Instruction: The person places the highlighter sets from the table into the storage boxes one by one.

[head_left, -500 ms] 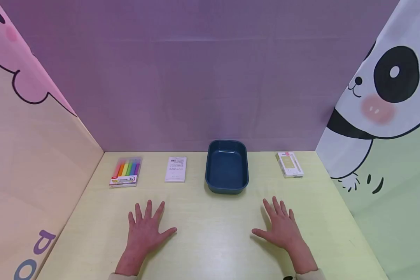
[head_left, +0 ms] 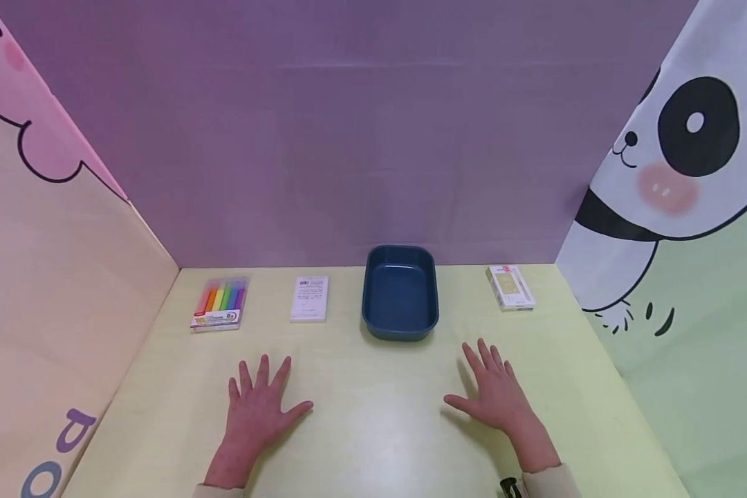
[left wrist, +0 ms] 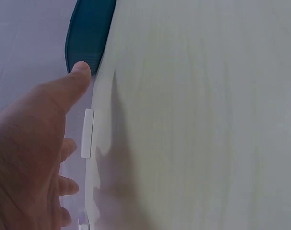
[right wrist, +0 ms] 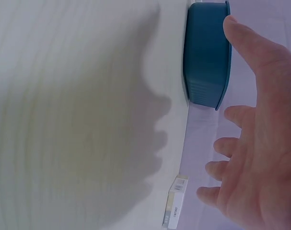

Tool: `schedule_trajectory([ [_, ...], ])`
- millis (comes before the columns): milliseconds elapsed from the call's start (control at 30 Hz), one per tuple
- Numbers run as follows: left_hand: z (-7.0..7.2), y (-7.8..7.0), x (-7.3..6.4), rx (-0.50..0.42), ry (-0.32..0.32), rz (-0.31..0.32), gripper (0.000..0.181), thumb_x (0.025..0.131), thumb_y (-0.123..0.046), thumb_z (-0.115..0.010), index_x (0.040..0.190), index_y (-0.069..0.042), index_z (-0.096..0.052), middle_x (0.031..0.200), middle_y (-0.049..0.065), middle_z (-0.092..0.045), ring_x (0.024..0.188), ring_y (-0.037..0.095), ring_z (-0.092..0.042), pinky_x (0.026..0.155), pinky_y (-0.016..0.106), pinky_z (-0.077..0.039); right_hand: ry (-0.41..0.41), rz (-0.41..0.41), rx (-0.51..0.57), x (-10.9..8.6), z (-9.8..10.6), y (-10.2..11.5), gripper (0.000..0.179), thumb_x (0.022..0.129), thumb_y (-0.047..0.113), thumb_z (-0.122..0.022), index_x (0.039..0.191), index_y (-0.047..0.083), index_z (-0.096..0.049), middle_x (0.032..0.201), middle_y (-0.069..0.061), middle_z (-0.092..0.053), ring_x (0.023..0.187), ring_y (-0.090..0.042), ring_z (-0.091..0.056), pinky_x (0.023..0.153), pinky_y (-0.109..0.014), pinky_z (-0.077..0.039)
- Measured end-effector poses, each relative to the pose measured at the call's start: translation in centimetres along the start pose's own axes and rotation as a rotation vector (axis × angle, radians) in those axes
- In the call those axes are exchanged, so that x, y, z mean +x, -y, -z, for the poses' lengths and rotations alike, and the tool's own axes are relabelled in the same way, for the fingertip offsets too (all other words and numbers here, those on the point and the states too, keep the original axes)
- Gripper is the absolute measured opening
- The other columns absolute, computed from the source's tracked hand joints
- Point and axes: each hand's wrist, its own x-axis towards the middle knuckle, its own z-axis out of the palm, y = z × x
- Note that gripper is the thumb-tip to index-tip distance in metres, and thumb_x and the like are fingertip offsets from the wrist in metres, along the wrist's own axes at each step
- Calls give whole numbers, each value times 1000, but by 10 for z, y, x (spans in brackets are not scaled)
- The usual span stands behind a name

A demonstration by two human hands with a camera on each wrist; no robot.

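My left hand point(head_left: 256, 413) is spread palm down over the left part of the table, holding nothing. On the right, my right hand point(head_left: 498, 398) hovers with fingers splayed and its shadow falling beside it, also holding nothing. Beyond the hands, along the back of the table, stand a clear case of colored markers point(head_left: 220, 305), a flat white box with printed text point(head_left: 309, 299), a dark blue rectangular tray point(head_left: 400, 332) and a small white box with a gold panel point(head_left: 510, 288). In the right wrist view the tray point(right wrist: 207, 55) shows past the thumb.
The pale wooden table point(head_left: 373, 429) meets a purple cloth wall point(head_left: 361, 152) at the back. A cream panel point(head_left: 56, 277) rises at left, and a green panel with a panda picture point(head_left: 691, 387) at right. A black strap piece point(head_left: 509, 487) sits by the right sleeve.
My right hand has moved slightly forward, away from me. The left hand stays about where it was, and the head view has shifted a little. The objects stay in place.
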Motion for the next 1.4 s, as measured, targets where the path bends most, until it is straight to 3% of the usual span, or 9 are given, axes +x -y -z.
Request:
schedule_trajectory([
  [367,9,1,-3,2,9,7,91,80,-73,-56,148,-15,-42,147,31,-33,131,64,-16,99,75,-18,2,14,34,5,1,-1,98,76,61,-72,149,6,-37,152,-25,-28,137,-51,-22,103,-69,-24],
  [600,11,-3,-4,-45,29,-5,90,82,-71,-57,149,-14,-39,147,30,-33,131,64,-16,100,74,-19,11,14,52,3,-5,1,97,78,60,-71,149,6,-36,153,-26,-27,137,-51,-22,102,-69,-24],
  [867,13,-14,9,-155,60,-37,81,89,-64,-54,151,-15,-36,147,27,-36,133,59,-20,102,70,-23,-1,26,122,3,-8,6,87,82,44,-74,148,1,-37,151,-28,-30,136,-53,-23,103,-64,-28],
  [1067,12,-21,27,-204,41,-47,72,94,-59,-49,148,-12,-40,145,24,-41,134,53,-27,104,66,-24,-42,62,161,5,-11,10,75,87,36,-72,145,0,-41,147,-29,-36,133,-52,-31,102,-60,-34],
  [1233,15,-33,48,-366,7,-44,63,99,-49,-47,145,-6,-42,141,19,-47,131,40,-40,104,58,-31,-69,73,154,11,-10,8,70,88,32,-71,143,-1,-43,144,-28,-39,131,-48,-37,101,-57,-37],
  [1400,16,-44,62,-622,45,26,58,102,-41,-47,146,-3,-39,143,21,-44,131,37,-41,105,54,-33,-54,69,122,16,-3,4,68,87,29,-73,141,-2,-46,141,-27,-44,129,-42,-42,99,-54,-40],
])
